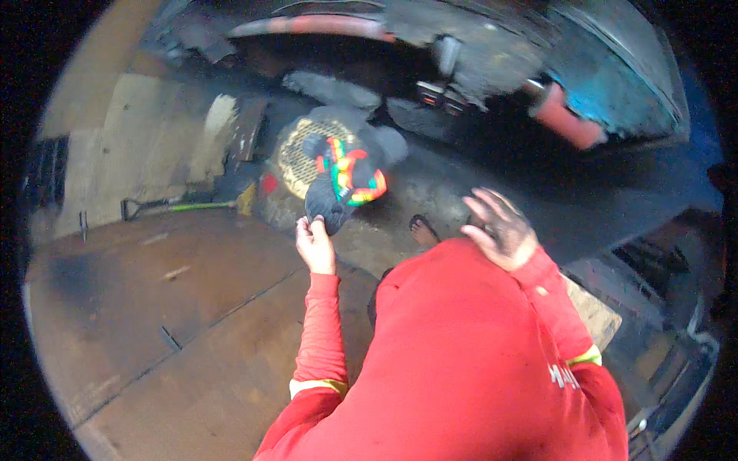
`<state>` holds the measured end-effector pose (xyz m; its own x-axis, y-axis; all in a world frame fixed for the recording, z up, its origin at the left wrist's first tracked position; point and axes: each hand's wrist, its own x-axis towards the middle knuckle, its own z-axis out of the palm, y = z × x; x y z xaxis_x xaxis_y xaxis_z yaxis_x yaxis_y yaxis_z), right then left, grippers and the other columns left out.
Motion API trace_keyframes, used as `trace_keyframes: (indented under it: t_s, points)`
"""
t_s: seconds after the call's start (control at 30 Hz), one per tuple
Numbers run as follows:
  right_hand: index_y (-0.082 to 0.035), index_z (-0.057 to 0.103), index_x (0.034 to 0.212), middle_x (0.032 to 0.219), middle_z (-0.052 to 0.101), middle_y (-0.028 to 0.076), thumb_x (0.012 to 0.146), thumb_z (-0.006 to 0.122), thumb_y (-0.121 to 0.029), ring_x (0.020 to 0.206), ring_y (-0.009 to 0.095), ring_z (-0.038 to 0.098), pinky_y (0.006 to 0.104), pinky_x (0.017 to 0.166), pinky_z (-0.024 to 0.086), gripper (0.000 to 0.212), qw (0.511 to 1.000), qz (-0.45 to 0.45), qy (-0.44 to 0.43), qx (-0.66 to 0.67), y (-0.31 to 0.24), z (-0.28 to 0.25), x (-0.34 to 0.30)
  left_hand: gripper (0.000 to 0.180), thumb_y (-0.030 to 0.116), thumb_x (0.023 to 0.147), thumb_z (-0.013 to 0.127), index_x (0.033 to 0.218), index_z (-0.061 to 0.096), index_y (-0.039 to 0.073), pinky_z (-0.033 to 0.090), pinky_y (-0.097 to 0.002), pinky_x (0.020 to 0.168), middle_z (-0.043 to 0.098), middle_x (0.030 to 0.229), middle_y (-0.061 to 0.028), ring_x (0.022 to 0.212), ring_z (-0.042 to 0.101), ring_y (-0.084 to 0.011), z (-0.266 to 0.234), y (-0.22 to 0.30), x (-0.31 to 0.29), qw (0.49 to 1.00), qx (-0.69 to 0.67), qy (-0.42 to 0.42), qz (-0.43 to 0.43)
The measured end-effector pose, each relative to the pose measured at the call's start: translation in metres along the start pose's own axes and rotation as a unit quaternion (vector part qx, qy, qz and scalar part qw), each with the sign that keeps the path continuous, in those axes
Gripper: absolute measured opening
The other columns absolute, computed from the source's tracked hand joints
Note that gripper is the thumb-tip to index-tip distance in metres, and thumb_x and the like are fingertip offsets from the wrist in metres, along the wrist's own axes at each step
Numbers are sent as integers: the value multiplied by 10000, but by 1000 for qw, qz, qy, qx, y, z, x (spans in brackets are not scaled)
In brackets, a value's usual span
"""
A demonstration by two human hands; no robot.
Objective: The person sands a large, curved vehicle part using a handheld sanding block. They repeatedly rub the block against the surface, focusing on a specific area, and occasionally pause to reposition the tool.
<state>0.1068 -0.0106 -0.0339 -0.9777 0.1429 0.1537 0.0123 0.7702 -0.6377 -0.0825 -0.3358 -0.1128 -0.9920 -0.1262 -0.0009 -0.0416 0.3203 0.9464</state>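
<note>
My left hand [316, 244] pinches the black, brim-like edge of what looks like a cap [339, 178], striped in red, yellow and green. Blur keeps its exact shape from being plain. Behind the cap lies a round, pale yellow lattice piece [296, 157], partly covered by it. My right hand [503, 230], dark with grime, is raised beside my red shirt [461, 346]. Its fingers are spread and nothing is in them.
Rusty brown metal sheets [154, 300] cover the left side. A long tool with a green handle [204, 206] lies along their far edge by pale panels [131, 138]. Blurred dark machinery with a red cylinder [567, 119] juts in at the upper right. A sandalled foot [423, 230] stands below.
</note>
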Motion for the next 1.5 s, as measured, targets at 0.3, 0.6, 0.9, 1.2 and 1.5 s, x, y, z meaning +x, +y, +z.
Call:
trace_keyframes:
  t_s: [0.3,0.6,0.9,1.2,1.5]
  points:
    - [-254,313,1530,1556,251,249,764,711,-493,1440,442,234,663,1082,214,895,993,64,20,-100,41,41,7,276,175,847,754,994,639,-29,542,-348,738,676,897,-172,786,691,-254,167,124,-87,930,122,-273,212]
    - [-65,450,1435,1532,288,293,767,644,-346,1430,471,266,611,1132,205,751,951,157,176,-200,65,32,-1,312,289,870,732,1012,698,13,527,-400,682,669,862,-215,794,684,-365,240,174,-100,854,112,-454,229]
    - [2,382,1468,1551,256,318,807,640,-327,1457,476,221,592,1134,262,782,963,165,205,-63,71,14,18,286,285,862,729,839,703,2,511,-417,562,654,694,-225,653,696,-364,272,227,-101,830,218,-401,319]
    - [18,422,1439,1511,320,343,796,672,-326,1425,474,308,550,1104,328,770,967,198,149,-57,77,-3,8,300,287,859,723,830,704,-11,493,-406,546,650,668,-214,599,684,-333,290,222,-111,856,208,-409,238]
    - [-1,429,1446,1535,316,306,807,660,-244,1441,446,301,538,1118,313,723,969,180,157,-60,78,-10,6,294,295,879,703,860,712,2,497,-415,561,658,696,-220,637,685,-364,284,223,-114,854,221,-403,243]
